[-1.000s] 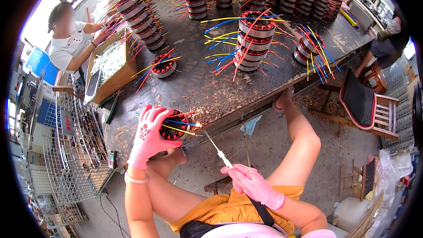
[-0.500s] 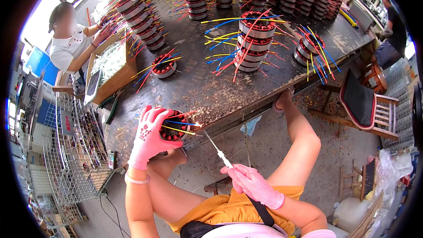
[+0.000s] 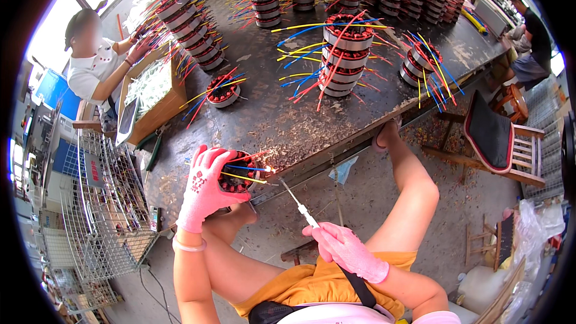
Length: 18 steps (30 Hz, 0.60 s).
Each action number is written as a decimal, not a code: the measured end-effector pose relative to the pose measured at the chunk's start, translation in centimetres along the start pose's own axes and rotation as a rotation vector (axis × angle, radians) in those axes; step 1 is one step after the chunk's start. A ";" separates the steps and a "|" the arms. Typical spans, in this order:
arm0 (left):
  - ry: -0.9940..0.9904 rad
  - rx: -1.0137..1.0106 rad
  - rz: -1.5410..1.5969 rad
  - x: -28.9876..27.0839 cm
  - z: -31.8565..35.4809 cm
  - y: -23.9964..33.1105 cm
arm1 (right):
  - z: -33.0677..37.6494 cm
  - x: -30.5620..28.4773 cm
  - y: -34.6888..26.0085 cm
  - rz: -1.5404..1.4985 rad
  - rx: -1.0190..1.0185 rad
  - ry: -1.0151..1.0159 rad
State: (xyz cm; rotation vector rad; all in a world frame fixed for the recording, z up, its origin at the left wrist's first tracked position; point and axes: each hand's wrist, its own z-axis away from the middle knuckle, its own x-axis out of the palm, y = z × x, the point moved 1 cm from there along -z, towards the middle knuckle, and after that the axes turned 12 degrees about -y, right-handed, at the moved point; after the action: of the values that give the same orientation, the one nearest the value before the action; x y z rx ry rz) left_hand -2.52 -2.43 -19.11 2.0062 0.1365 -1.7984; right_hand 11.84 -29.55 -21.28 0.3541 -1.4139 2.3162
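The left hand (image 3: 206, 189) gripped a stator (image 3: 235, 175) at the counter (image 3: 288, 126) edge while the right hand (image 3: 348, 251) held a soldering iron (image 3: 297, 204) to its wires — soldering, seemingly — a steady tip mattered next.

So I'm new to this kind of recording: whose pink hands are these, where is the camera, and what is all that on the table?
The camera sits on a person's head and looks down, so the rim bends. The two pink-gloved hands are that person's own. The left hand grips a round wound coil with coloured wires, at the near edge of the dark table. The right hand holds a thin rod-like tool; its tip meets the coil's wires, where a small bright glow shows. On the table lie stacks of similar coils with red, yellow and blue wires, and one single coil. A second person works at the table's far left, a third sits at the far right. A wire rack stands on the left.
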 end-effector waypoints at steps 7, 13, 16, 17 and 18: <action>-0.001 0.007 -0.009 -0.1 0.1 0.2 | -0.1 -0.2 0.2 -0.043 -0.008 -0.014; -0.029 -0.007 0.055 0.0 0.2 0.0 | -0.1 -0.2 0.1 -0.018 -0.006 -0.018; -0.044 -0.007 0.082 0.0 0.3 -0.1 | -0.1 -0.1 0.0 -0.028 -0.011 -0.014; -0.053 -0.009 0.088 0.0 0.3 0.0 | -0.1 -0.2 0.1 -0.026 -0.018 -0.018; -0.055 -0.009 0.087 0.0 0.2 0.0 | -0.1 -0.2 0.2 -0.024 -0.024 -0.021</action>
State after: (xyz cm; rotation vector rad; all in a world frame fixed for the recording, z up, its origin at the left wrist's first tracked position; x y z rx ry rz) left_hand -2.77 -2.48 -19.09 1.9237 0.0393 -1.7934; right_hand 11.94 -29.56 -21.57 0.3871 -1.4379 2.2810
